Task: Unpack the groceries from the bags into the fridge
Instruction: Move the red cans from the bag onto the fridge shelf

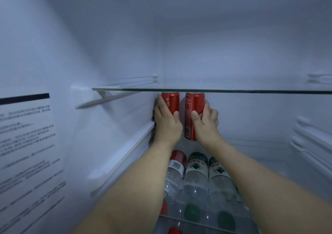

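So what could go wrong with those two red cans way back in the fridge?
The tops of the left can and right can sit just under the glass shelf, so lifting them could knock it. The left hand is squeezed beside the fridge wall and might scrape it. Water bottles lie below both arms, so a dropped can could land on them.

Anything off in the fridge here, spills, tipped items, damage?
Nothing stands out. Left hand and right hand each hold an upright red can under the glass shelf; the water bottles lie side by side below, apparently on purpose.
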`<state>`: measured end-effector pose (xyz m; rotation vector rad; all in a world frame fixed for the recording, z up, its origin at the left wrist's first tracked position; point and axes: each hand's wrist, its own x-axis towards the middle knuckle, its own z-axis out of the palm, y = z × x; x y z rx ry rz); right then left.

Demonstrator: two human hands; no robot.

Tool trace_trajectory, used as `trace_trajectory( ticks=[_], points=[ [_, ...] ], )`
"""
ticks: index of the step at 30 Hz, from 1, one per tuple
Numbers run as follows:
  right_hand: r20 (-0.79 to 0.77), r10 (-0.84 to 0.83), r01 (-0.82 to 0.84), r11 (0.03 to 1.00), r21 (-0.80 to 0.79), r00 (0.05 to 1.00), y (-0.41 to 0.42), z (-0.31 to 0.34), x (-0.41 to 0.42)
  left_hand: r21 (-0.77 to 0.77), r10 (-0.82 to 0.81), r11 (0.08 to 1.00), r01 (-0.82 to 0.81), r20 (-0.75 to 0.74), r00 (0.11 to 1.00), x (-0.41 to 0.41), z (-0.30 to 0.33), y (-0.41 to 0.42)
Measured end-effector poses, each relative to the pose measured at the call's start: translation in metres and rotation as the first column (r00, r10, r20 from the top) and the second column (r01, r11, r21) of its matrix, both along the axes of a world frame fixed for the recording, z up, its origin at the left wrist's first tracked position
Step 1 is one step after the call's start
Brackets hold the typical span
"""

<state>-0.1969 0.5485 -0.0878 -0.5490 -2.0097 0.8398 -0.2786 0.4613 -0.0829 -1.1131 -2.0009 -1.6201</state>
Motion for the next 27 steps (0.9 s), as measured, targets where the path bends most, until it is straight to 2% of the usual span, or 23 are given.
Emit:
trace_trajectory(
  ticks=[4, 12, 27],
  points=[
    [0.097, 0.069, -0.069, 0.998, -0.005, 0.993, 0.004, -0.004, -0.005, -0.009, -0.001, 1.0, 0.001, 0.013, 1.0, -0.001, 0.001, 0.0],
    [-0.092, 0.106, -0.1, 0.993, 0.068, 0.99, -0.003, 0.0, 0.002, -0.033, 0.017, 0.999, -0.016, 0.017, 1.0, -0.001, 0.002, -0.001],
    [-0.071, 0.106, -0.103, 0.994, 0.037, 0.992, -0.009, 0.004, 0.008, -0.044, 0.044, 0.998, -0.044, 0.008, 0.999, 0.001, 0.004, -0.005]
  ],
)
